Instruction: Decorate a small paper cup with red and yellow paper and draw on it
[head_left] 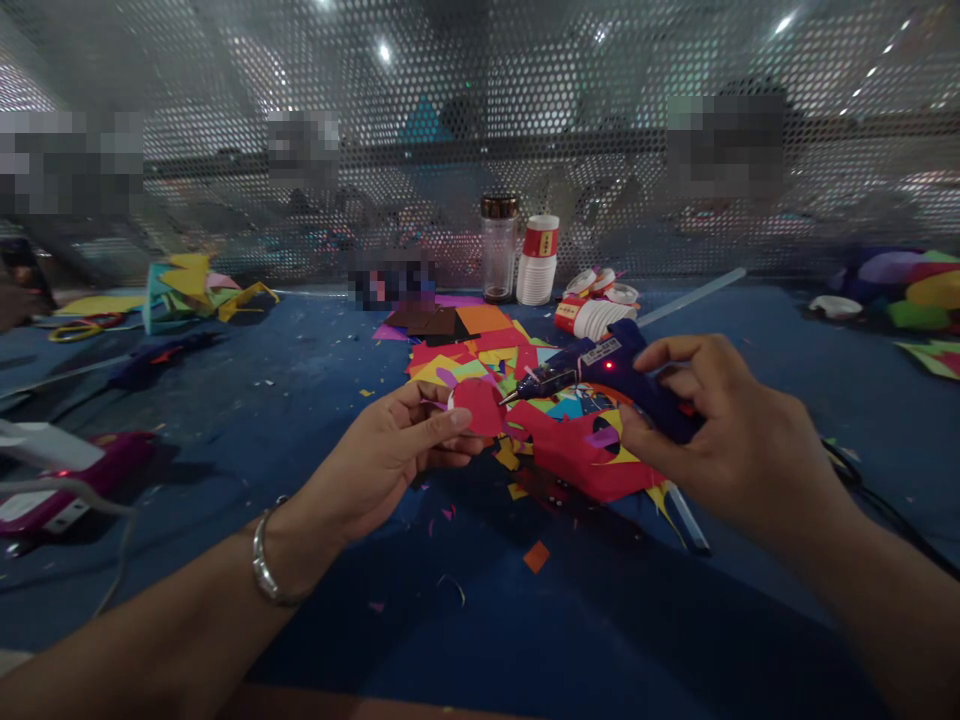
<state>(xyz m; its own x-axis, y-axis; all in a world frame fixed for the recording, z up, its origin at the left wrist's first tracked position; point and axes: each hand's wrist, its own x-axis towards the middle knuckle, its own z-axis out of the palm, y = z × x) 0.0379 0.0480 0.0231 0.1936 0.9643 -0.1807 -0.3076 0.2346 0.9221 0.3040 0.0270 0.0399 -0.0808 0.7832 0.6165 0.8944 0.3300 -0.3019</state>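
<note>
Between the thumb and fingers of my left hand is a round red paper disc with a white edge showing on its left. My right hand grips a dark blue hot glue gun by its handle, and a small red light glows on its body. The gun's metal nozzle points left and meets, or nearly meets, the disc's right edge. A clear glue stick sticks out behind the gun. Under both hands lies a heap of coloured paper scraps, mostly red and yellow.
A clear bottle and stacked paper cups stand by the perforated metal screen. More cups lie sideways. To the left are a second glue gun and a purple power strip with a cable. Another cord runs at right.
</note>
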